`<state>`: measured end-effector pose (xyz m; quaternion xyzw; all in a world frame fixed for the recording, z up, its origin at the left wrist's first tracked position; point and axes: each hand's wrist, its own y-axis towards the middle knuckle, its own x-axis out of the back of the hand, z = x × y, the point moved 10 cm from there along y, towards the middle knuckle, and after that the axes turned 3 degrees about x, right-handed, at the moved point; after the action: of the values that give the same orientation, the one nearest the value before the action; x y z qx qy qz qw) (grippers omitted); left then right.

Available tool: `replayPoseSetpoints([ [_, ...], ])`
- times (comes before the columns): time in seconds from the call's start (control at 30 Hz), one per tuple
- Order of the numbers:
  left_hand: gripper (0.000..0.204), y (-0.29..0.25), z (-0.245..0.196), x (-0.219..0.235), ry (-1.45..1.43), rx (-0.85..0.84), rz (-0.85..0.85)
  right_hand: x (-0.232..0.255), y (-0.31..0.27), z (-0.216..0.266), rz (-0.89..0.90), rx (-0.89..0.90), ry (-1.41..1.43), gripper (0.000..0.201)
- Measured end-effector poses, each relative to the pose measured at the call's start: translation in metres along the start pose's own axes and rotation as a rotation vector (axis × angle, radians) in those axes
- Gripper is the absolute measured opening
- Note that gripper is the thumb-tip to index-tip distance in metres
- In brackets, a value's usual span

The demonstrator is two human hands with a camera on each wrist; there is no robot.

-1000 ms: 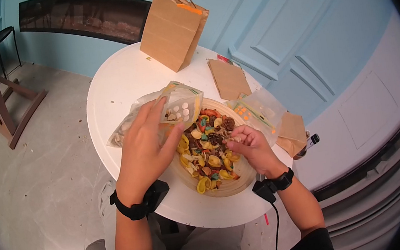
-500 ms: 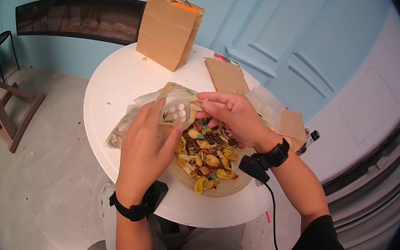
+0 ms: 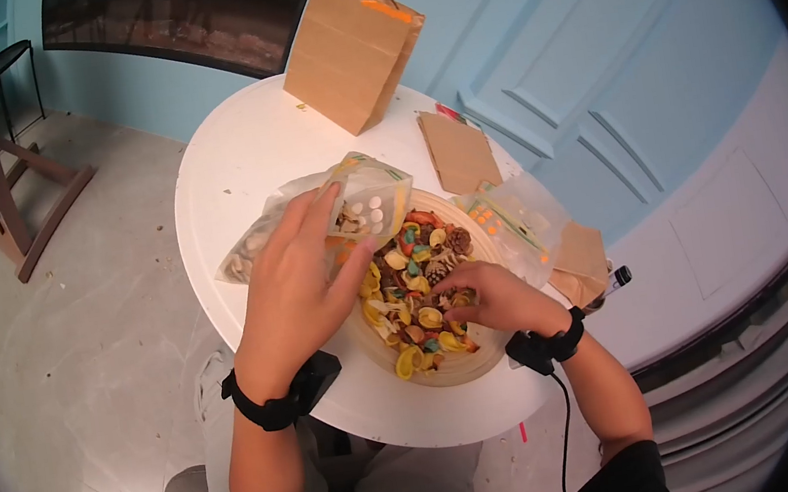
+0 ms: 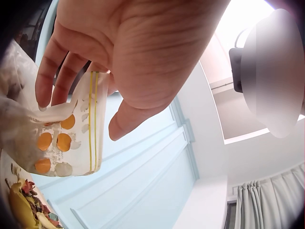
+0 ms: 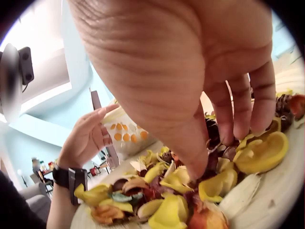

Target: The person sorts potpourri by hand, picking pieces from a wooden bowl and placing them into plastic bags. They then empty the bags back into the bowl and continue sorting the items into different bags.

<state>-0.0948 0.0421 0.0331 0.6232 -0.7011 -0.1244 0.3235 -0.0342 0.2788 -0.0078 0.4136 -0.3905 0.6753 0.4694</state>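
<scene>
My left hand (image 3: pixel 290 285) is at the mouth of a clear zip bag (image 3: pixel 378 203) with round dots, its fingers along the bag's edge and the thumb standing apart. In the left wrist view the bag (image 4: pixel 57 138) gapes beneath the fingers. My right hand (image 3: pixel 506 301) reaches down into a heap of potpourri (image 3: pixel 415 333) on a round pale wooden plate (image 3: pixel 475 367). The right wrist view shows its thumb and fingers spread apart among yellow dried pods (image 5: pixel 262 152) and petals; the fingertips are partly hidden. Pine cones (image 3: pixel 439 270) lie just beyond that hand.
Another clear bag (image 3: pixel 525 219) lies right of the plate, next to a small brown paper bag (image 3: pixel 577 257). Flat brown paper (image 3: pixel 458 150) lies behind them. A large paper bag (image 3: pixel 349 58) stands at the far edge of the round white table (image 3: pixel 223 159).
My right hand goes from the heap to the zip bag's mouth with some pale pieces, then comes back down to the heap without them. The left hand stays at the bag.
</scene>
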Motion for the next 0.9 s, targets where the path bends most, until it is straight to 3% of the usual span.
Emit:
replayPoseSetpoints([
  [0.07, 0.054, 0.001, -0.001, -0.001, -0.013, 0.009, 0.013, -0.004, -0.002, 0.001, -0.04, 0.104, -0.158, 0.025],
  [0.27, 0.054, 0.0, -0.002, -0.001, -0.002, 0.01, 0.009, 0.017, -0.013, -0.034, -0.261, -0.214, 0.083, 0.019],
  [0.37, 0.054, 0.001, -0.002, -0.003, 0.003, 0.002, 0.002, 0.033, -0.018, -0.032, -0.258, -0.317, -0.103, 0.019],
  [0.57, 0.054, 0.002, -0.002, -0.006, 0.006, 0.013, 0.023, 0.031, -0.03, -0.051, -0.29, -0.47, -0.046, 0.028],
  [0.67, 0.054, 0.001, -0.002, -0.007, 0.009, 0.006, 0.017, 0.028, -0.029, -0.052, -0.349, -0.397, 0.064, 0.033],
  [0.9, 0.054, 0.002, -0.002, -0.009, 0.012, 0.013, 0.024, 0.001, -0.004, -0.002, -0.188, -0.127, -0.012, 0.024],
])
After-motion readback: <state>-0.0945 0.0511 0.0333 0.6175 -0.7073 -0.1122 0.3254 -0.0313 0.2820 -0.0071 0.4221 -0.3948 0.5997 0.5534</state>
